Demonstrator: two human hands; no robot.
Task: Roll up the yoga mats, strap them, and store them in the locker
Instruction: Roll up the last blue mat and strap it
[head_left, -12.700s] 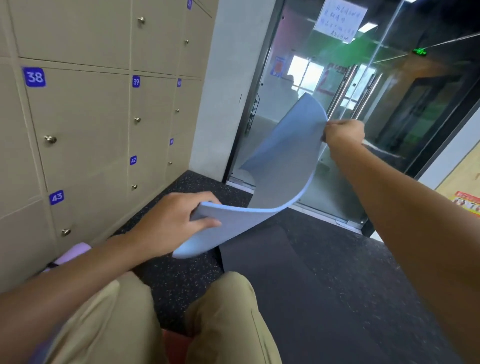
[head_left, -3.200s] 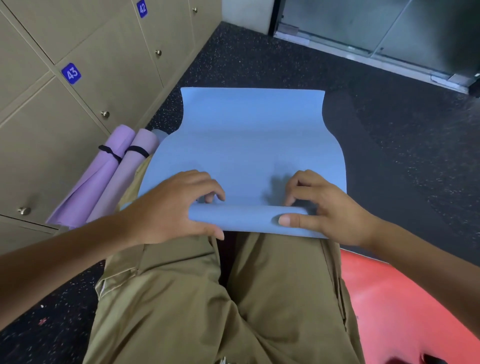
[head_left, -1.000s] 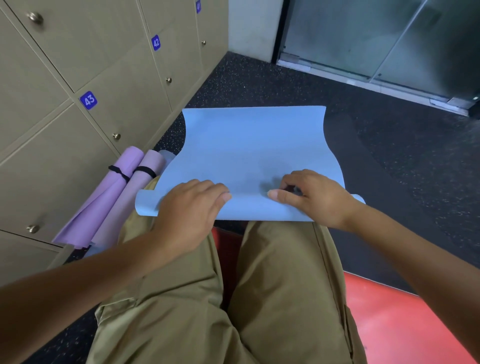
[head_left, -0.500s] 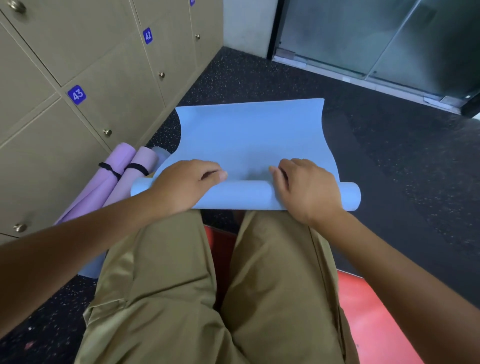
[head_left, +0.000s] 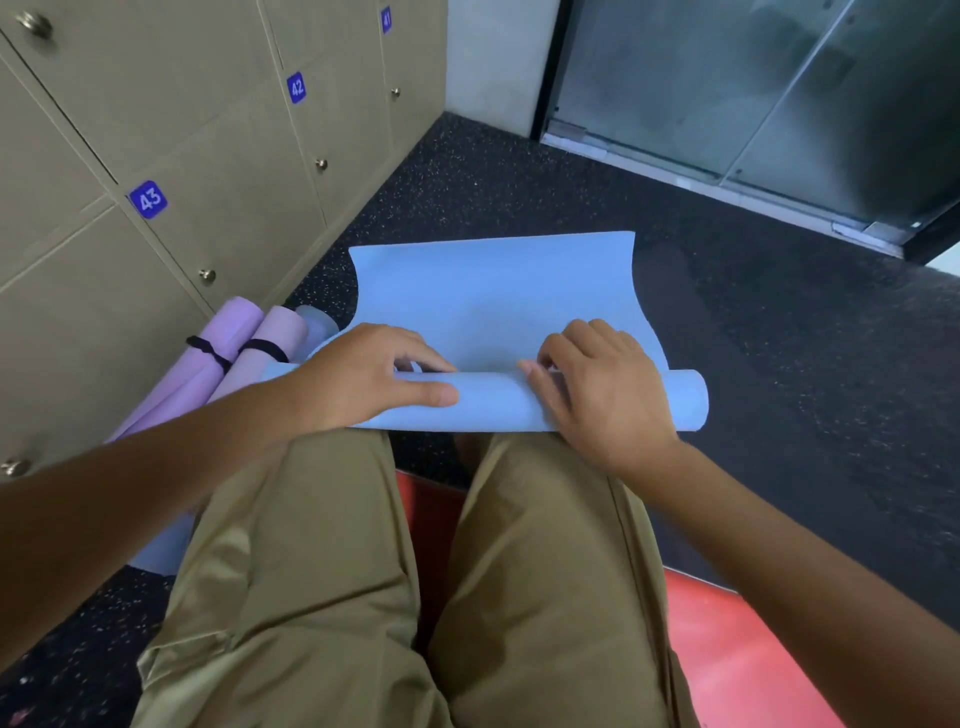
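A light blue yoga mat (head_left: 493, 291) lies across my knees, its near end wound into a roll (head_left: 488, 402) and its far end flat out over the dark floor. My left hand (head_left: 363, 376) grips the roll's left part, thumb under the front and fingers curled over the top. My right hand (head_left: 602, 384) grips the right part the same way. Two purple rolled mats (head_left: 228, 353) with black straps (head_left: 260, 349) lean against the beige lockers (head_left: 218, 156) at the left.
Locker doors numbered 43 (head_left: 149, 199) and 42 (head_left: 296, 87) are closed, with round knobs. A pale blue rolled mat end (head_left: 314, 319) shows behind the purple ones. A red mat (head_left: 727, 665) lies under my legs. Glass doors (head_left: 753, 88) stand at the far right.
The flat near edge of the blue mat has been turned over into a roll. Both hands moved from pressing the sheet to curling round that roll.
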